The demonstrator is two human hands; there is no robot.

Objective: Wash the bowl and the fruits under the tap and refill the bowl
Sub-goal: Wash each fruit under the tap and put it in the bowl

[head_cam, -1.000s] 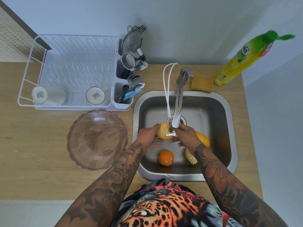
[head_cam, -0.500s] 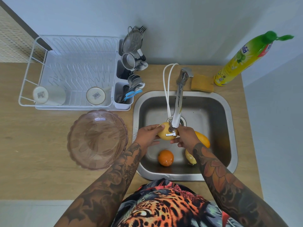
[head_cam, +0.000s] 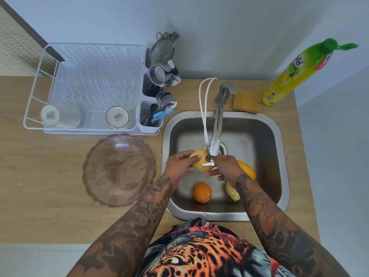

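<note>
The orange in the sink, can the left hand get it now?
Probably yes, once free: the orange lies uncovered just below the left hand, but that hand grips a yellow fruit.

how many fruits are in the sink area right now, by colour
yellow: 2, the yellow fruit held under the tap and the pale yellow fruit lying in the sink
orange: 2, the round orange and the orange-yellow fruit behind the right forearm
total: 4
</note>
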